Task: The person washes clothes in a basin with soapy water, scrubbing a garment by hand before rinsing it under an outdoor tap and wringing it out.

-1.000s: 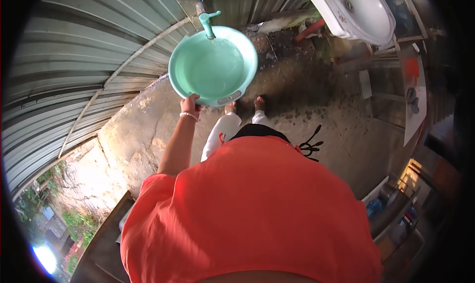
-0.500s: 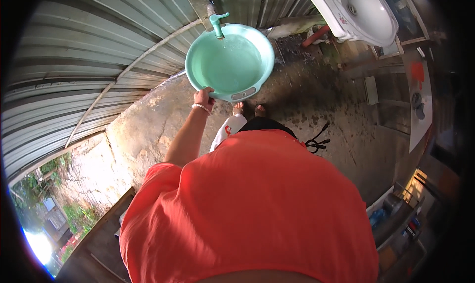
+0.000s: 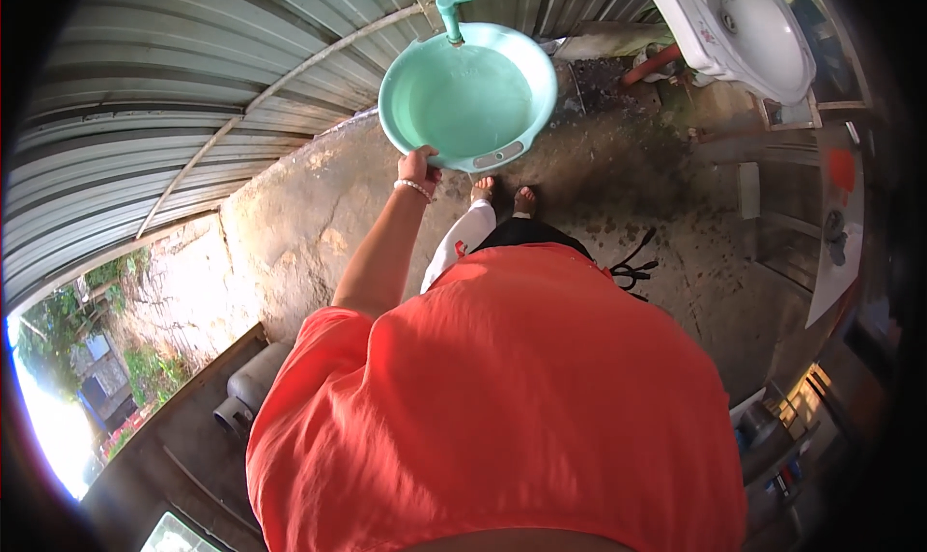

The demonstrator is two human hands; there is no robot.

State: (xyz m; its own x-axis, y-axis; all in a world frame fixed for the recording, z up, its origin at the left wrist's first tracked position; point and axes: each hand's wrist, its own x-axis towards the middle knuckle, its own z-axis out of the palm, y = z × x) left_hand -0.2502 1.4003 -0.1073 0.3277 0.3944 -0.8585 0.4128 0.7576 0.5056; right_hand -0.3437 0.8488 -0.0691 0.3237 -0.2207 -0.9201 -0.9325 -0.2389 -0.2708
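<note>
A round, pale green plastic basin [image 3: 466, 103] with water in it sits beneath a green tap [image 3: 451, 19]. My left hand [image 3: 418, 169], with a beaded bracelet at the wrist, is closed on the basin's near-left rim. Its thumb lies over the edge, and the other fingers are hidden beneath. To the right of the hand, an oval grey label marks the near rim. My right hand does not show; the red shirt covers that side of the body.
A white washbasin [image 3: 748, 35] stands at the far right, with a reddish pipe [image 3: 652, 64] beside it. Corrugated metal wall [image 3: 145, 117] rises on the left. My feet stand on the concrete floor [image 3: 319, 224], just below the green basin. A black cable [image 3: 632, 267] shows right of my waist.
The whole view has shifted, so the green basin and tap appear higher and further right. My left hand keeps its hold on the rim.
</note>
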